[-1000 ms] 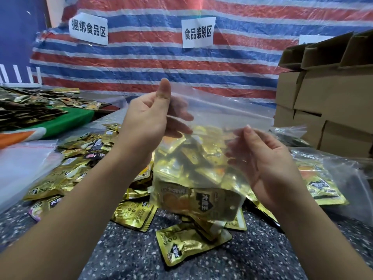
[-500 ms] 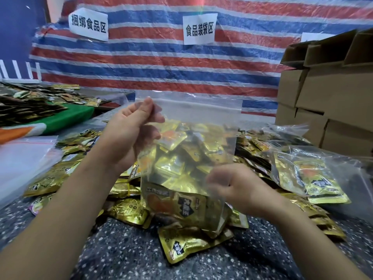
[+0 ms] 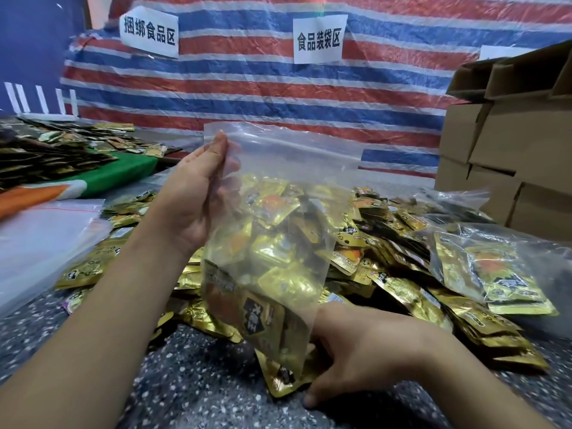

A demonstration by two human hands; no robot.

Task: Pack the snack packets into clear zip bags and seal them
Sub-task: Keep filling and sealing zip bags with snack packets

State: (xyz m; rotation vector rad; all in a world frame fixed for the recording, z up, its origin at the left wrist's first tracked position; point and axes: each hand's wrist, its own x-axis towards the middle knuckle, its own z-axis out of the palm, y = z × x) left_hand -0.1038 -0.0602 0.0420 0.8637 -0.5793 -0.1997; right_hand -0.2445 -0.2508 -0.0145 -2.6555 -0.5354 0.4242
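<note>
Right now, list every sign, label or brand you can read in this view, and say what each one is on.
"捆绑食品区": white paper sign on the striped tarp, left.
"食品装袋区": white paper sign on the striped tarp, centre.
Third white sign at right: mostly hidden by the cardboard boxes, no text readable.
Gold snack packets: black brand logo and small print, too blurred to read.
Clear zip bag: no print visible.

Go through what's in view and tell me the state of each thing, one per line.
Clear zip bag: held upright, part filled with packets; seal not readable.
Left hand: pinches the bag's top corner.
Right hand: down at a loose packet on the table.
Cardboard boxes: stacked, top flaps open.
Second filled bag: lying on the pile.
</note>
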